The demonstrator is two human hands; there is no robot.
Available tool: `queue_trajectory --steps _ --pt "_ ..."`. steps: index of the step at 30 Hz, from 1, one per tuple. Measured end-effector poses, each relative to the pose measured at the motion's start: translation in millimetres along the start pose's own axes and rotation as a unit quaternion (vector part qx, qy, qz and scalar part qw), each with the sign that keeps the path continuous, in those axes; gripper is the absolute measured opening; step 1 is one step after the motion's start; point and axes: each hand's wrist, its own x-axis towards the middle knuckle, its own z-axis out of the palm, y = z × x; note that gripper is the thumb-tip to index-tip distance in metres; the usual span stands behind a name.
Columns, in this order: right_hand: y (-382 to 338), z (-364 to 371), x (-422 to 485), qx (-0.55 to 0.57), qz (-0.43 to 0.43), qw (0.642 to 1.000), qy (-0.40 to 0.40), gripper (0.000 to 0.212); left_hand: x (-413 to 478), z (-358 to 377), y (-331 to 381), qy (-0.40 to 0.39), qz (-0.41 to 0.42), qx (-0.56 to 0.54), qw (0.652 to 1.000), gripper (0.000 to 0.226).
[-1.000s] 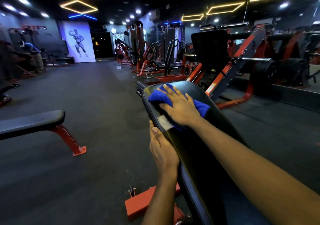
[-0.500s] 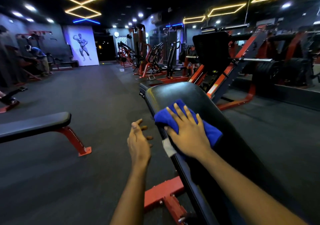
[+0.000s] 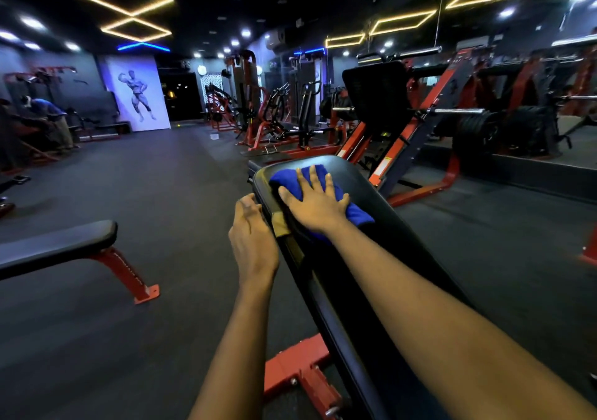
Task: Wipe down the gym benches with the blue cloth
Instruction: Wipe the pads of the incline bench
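The blue cloth (image 3: 357,216) is pressed flat near the far end of the padded counter (image 3: 374,190) under the right hand (image 3: 315,206), whose fingers (image 3: 312,179) are spread wide. The left hand (image 3: 252,235) is laid against the counter's left edge, fingers loosely together, nothing pinched. The cloth is judged light, soft and prone to bunching, so a broad palm over its middle is advised.

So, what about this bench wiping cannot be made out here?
Head view:
- blue cloth: middle hidden under the right hand.
- left hand: fingertips blurred; contact with the bench pad unclear.
- bench pad: near end covered by the right forearm, cut by the bottom edge.
- person far left: too small.
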Motion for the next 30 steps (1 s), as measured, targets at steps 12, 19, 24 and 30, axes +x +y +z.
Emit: queue_trajectory --steps 12,19,24,30 --pt "198 -38 -66 0.174 0.325 0.929 0.001 0.085 -49 133 46 -0.109 -0.053 0.462 0.879 0.095" --pt "204 -32 -70 0.145 0.292 0.945 0.025 0.085 -60 118 29 -0.116 -0.012 0.537 0.835 0.066" --pt "206 -31 -67 0.114 0.296 0.948 0.028 0.084 -152 44 10 -0.128 -0.015 0.454 0.882 0.063" --pt "210 -26 -64 0.105 0.306 0.946 0.028 0.084 -106 69 3 -0.105 0.008 0.481 0.87 0.062"
